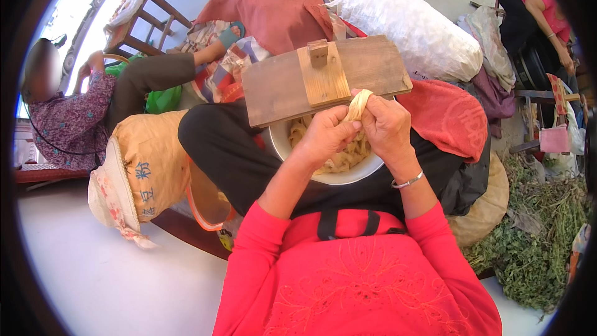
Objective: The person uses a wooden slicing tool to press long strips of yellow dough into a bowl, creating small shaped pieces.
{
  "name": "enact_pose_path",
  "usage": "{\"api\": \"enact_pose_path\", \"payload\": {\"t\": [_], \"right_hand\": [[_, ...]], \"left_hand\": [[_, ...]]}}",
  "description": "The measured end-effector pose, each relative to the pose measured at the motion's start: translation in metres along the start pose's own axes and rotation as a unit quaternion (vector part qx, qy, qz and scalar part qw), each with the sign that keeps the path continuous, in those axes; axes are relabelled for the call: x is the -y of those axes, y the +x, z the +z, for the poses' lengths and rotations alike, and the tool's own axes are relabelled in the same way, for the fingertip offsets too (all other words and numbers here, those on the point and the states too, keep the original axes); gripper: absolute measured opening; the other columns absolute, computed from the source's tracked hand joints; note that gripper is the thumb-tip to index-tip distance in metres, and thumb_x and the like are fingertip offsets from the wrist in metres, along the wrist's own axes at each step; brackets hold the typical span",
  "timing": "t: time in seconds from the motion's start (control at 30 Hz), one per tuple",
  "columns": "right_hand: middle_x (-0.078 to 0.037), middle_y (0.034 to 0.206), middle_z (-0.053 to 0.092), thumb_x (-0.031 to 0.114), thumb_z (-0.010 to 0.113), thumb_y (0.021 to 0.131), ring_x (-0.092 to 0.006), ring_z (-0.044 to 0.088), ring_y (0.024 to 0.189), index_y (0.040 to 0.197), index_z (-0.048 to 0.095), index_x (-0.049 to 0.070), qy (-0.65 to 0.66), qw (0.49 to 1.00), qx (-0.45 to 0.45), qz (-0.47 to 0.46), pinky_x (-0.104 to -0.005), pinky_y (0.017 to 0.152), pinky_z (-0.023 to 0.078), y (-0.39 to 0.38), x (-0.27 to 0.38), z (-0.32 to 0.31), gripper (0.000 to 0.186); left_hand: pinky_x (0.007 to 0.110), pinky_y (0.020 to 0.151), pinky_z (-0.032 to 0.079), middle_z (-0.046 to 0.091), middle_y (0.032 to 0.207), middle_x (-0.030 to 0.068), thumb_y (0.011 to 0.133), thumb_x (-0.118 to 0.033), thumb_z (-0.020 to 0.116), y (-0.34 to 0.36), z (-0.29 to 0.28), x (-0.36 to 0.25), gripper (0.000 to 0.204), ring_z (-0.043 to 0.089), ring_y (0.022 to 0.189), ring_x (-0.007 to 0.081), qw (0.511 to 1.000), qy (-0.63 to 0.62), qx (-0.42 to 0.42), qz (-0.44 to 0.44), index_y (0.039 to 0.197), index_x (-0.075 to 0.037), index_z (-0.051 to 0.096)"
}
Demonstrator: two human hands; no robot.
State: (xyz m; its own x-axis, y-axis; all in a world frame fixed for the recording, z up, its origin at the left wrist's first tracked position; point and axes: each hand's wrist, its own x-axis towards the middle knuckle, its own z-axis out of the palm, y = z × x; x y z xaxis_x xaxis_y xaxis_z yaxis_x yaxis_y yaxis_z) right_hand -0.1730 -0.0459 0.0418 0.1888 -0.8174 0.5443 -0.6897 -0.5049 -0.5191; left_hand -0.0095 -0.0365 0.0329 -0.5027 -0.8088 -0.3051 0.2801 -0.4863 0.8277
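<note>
Between my fingers is a folded bundle of pale yellow, husk-like strips (pixel 359 105). My left hand (pixel 326 132) pinches it from the left, and my right hand (pixel 387 127) pinches it from the right, thumbs nearly meeting. A metal bangle (pixel 407 180) circles my right wrist. Below both hands, a white basin (pixel 339 180) sits in my lap with more pale yellow strips (pixel 348 158) in it. Just beyond the hands lies a brown wooden board (pixel 267 92) with a lighter crosspiece and a small block (pixel 318 53) standing on it. The board hides the basin's far side.
A red cloth (pixel 448 115) covers my right knee. Left are a tan sack (pixel 152 165) and a pale hat (pixel 115 196); right, cut green plants (pixel 535 242). Ahead lies a stuffed white sack (pixel 407 28). One person (pixel 74 115) sits left, another (pixel 541 6) far right.
</note>
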Motion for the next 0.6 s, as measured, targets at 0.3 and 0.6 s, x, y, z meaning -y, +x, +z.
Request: {"api": "enact_pose_path", "payload": {"t": [0.3, 0.6], "right_hand": [[-0.003, 0.068, 0.060, 0.027, 0.063, 0.091, -0.0188, 0.050, 0.055, 0.076, 0.062, 0.006, 0.259, 0.928, 0.133, 0.230, -0.0278, 0.056, 0.041, -0.030, -0.022, 0.023, 0.026], [-0.001, 0.112, 0.059, 0.021, 0.060, 0.094, -0.0106, 0.054, 0.104, 0.090, 0.069, 0.001, 0.700, 0.509, 0.192, 0.463, -0.0257, 0.087, 0.044, -0.041, -0.020, 0.029, 0.023]], "left_hand": [[0.035, 0.058, 0.047, 0.059, 0.079, 0.0056, 0.076, -0.007, 0.061, -0.004, 0.006, 0.013, 0.018, 0.057, 0.064, 0.0263, 0.661, 0.651, -0.212, 0.308, 0.094, -0.008, 0.062], [0.038, 0.067, 0.049, 0.061, 0.097, 0.0086, 0.079, -0.003, 0.063, 0.001, 0.001, 0.035, 0.023, 0.059, 0.083, 0.0327, 0.710, 0.543, -0.210, 0.398, 0.103, -0.004, 0.063]]}}
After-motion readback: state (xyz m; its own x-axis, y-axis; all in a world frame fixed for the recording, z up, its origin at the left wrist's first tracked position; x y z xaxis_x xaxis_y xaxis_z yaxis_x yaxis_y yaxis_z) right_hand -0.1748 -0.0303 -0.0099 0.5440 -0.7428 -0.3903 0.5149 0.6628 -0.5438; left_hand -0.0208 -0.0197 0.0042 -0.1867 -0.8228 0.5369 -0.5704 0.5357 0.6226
